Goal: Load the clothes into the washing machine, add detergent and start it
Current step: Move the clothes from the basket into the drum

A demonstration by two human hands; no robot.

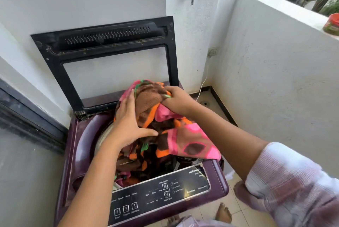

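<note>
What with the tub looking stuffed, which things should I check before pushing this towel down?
1. Lid fully up, out of the way: ok.
2. Left hand flat on the towel: ok.
3. Right hand has a firm grip on the towel's top fold: ok.
4. Whole towel inside the tub opening: not ok, a pink corner lies over the right edge.
5. Room left in the tub: cannot tell, cloth hides it.
6. Control panel clear of cloth: ok.
</note>
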